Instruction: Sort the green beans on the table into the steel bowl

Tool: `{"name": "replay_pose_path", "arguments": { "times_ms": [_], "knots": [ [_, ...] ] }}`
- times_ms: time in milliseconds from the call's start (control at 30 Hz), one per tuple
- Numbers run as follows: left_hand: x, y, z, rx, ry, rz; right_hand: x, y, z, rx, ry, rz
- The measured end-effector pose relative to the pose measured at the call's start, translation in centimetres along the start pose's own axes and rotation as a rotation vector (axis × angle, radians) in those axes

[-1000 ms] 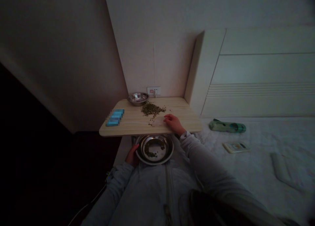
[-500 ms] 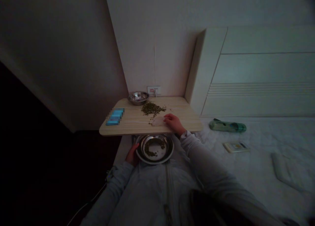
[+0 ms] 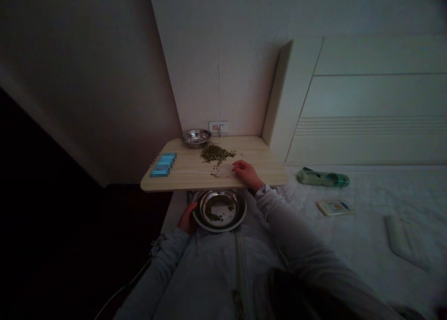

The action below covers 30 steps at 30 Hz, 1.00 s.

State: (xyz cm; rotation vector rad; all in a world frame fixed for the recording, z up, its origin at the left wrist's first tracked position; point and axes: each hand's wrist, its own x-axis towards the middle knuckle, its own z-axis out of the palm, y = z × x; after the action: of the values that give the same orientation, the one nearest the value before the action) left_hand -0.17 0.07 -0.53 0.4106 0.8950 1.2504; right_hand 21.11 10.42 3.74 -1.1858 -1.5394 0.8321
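My left hand (image 3: 188,219) is closed on the left rim of a steel bowl (image 3: 219,227) on my lap, below the table's front edge. Small green beans or seeds (image 3: 213,212) lie in a curved band on its bottom. Over the table's front part, the fingers of my right hand (image 3: 245,172) are bent together at one end of a thin, clear, whitish piece (image 3: 224,171); its exact kind is hard to make out. Just beyond that piece spreads a pile of the same small green grains (image 3: 213,153), with a few strays trailing toward it.
The small wooden table (image 3: 188,173) carries a second steel bowl (image 3: 196,138) at the back left and a blue-screened phone (image 3: 164,164) at the left. On the bed at right lie a green bottle (image 3: 323,177) and a flat pale pack (image 3: 335,208). A wall socket (image 3: 218,127) sits behind.
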Motion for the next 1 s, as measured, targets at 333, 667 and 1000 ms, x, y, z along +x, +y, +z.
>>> {"name": "replay_pose_path", "arguments": {
  "times_ms": [333, 667, 1000],
  "knots": [
    [0.33, -0.18, -0.42, 0.004, -0.01, 0.001, 0.2, 0.41, -0.01, -0.019, 0.048, 0.021],
    [0.23, -0.12, -0.25, 0.013, 0.006, 0.006, 0.31, 0.72, -0.02, -0.024, 0.082, -0.007],
    [0.08, 0.0, -0.08, 0.009, 0.007, 0.015, 0.32, 0.61, -0.02, -0.048, 0.08, 0.006]
  ]
}}
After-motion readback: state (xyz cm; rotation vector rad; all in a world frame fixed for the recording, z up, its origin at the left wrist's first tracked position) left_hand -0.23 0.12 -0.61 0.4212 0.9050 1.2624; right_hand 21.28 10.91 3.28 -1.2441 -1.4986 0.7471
